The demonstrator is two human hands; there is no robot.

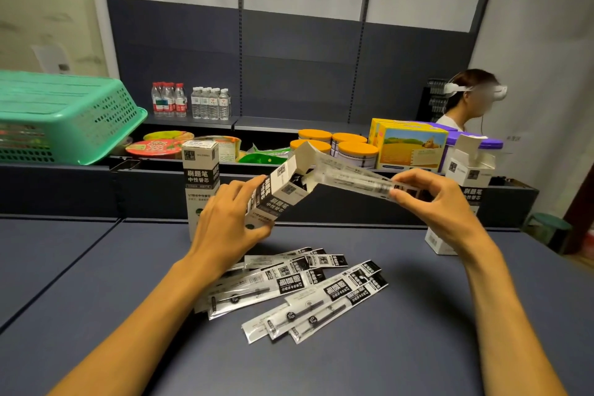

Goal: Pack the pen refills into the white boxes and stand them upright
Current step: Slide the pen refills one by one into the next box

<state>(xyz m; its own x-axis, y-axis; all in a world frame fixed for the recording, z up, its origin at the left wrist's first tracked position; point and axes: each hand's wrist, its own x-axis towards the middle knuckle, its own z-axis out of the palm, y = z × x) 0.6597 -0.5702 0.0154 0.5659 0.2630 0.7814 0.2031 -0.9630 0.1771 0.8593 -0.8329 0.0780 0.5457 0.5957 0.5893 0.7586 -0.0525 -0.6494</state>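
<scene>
1. the left hand (225, 219) has its grip curled round a tilted white box (273, 190), held above the table (96, 267) with its open flap end turned toward the right
2. the right hand (430, 199) pinches a bundle of pen refills (350, 177) in clear sleeves, their far ends at or just inside the box mouth; this looks like the loading step, not yet finished
3. one closed box (201, 177) stands upright at the back of the table, so that one seems done
4. another box with its flaps open (466, 177) stands upright on the right, behind the right hand; whether it is filled cannot be told
5. a loose heap of sleeved refills (299, 289) lies on the table between the forearms, so a good share of packing is left, then closing and standing the held box
</scene>
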